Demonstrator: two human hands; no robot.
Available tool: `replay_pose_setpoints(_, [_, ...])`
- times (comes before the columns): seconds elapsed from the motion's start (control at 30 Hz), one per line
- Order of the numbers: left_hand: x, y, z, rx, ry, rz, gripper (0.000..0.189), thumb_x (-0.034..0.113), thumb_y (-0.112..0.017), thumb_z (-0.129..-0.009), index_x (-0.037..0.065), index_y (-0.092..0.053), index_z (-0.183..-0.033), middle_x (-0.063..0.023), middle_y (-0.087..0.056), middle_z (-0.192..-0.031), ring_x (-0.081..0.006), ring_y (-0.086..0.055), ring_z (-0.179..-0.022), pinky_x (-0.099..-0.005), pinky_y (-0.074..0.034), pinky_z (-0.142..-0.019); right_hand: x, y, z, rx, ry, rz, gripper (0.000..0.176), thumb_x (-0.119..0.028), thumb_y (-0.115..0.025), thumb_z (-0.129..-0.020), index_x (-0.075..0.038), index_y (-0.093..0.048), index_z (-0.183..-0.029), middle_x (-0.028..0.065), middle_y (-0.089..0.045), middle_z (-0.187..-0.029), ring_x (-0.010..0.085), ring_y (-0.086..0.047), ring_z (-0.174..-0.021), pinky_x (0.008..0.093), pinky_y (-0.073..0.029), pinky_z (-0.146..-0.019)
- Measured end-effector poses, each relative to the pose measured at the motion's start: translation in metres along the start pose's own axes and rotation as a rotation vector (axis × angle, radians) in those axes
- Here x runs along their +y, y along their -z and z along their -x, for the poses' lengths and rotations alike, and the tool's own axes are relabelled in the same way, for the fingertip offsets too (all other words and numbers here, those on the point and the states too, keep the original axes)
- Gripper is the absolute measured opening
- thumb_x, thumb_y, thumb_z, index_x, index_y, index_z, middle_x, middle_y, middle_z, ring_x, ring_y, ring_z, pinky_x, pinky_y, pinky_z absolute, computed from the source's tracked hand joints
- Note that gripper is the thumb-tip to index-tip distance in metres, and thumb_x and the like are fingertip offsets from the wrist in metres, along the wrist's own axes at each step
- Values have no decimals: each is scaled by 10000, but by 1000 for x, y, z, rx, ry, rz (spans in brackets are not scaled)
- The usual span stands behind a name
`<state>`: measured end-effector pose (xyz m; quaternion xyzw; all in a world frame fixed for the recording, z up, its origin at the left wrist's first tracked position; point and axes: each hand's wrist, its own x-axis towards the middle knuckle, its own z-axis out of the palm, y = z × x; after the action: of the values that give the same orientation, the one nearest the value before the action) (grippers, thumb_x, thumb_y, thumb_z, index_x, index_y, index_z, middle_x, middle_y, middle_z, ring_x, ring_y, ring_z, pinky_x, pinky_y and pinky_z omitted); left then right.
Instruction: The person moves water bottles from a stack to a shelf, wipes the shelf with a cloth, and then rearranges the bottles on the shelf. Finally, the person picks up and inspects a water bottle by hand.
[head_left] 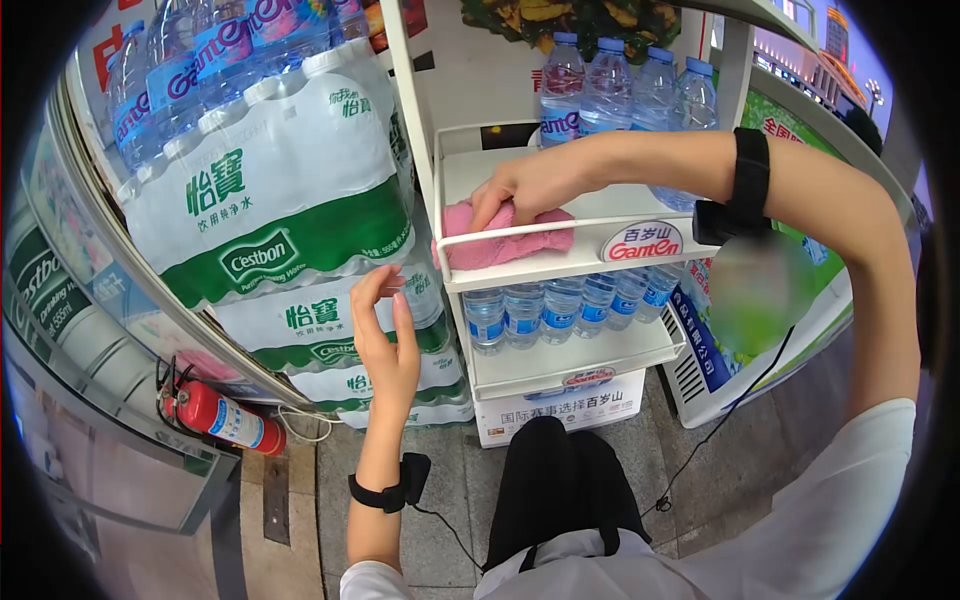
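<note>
My right hand (528,187) presses a pink cloth (515,245) against the left end of a white display shelf (490,163), its fingers bent down into the folds. Part of the cloth bulges over the shelf's front rail. My left hand (385,325) is raised in the air left of the shelf, fingers apart and curved, with nothing in it. Behind it stands a stack of shrink-wrapped water packs (270,220). On the same shelf, to the right of the cloth, several water bottles (608,90) stand upright, partly hidden by my right forearm.
Several small bottles (560,305) line the lower shelf. A red fire extinguisher (225,415) lies tilted at the lower left. Loose bottles (200,75) stand atop the wrapped packs. A black cable (720,425) runs across the paved floor at the right.
</note>
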<state>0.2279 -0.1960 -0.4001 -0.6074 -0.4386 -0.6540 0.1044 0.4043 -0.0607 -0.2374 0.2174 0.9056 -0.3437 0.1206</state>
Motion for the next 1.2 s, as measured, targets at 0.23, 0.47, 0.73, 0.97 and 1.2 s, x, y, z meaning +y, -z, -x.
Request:
replay_pose_setpoints(0.23, [4,15,9,-69,-9,-92,279,-21,-475,-881,-14,-483,-1159,-148,-560,-1080,-220,-575,-889,-317,-443,-809,2,7,0,-130,-4,36,512,115,-526,-623,-44,-664,-1090,16,-572,-1087,172,-473,-1061,274,-362,-918])
replay_pose_setpoints(0.47, [-1,48,29,-131,59,-218,252,-2,-468,-900,-8,-493,-1150,-136,-564,-1083,-201,-582,-915,-306,-441,-814,12,18,27,-128,-264,144,517,62,-571,-514,-55,-712,-998,58,-614,-1167,227,-475,-1126,332,-328,-995])
replay_pose_setpoints(0.73, [12,74,21,-142,-10,-279,247,-24,-486,-877,-4,-515,-1121,-145,-538,-1116,-220,-569,-928,-313,-441,-809,29,63,48,118,-373,218,500,55,-601,-584,-61,-677,-1065,129,-635,-1051,230,-561,-990,349,-468,-812])
replay_pose_setpoints(0.97, [48,45,-19,-188,-206,-267,263,-4,-529,-854,-5,-518,-1116,-161,-529,-1152,-284,-521,-1046,-348,-417,-887,24,55,20,320,-95,296,461,-8,-624,-583,-50,-681,-1039,71,-661,-918,191,-592,-838,293,-469,-725])
replay_pose_setpoints(1.2, [66,27,-29,-260,-216,-222,268,5,-543,-839,5,-536,-1107,-159,-513,-1173,-303,-502,-1091,-369,-385,-939,40,39,37,-275,-591,317,510,-21,-645,-499,-82,-706,-1001,91,-621,-1034,281,-524,-1008,460,-433,-782])
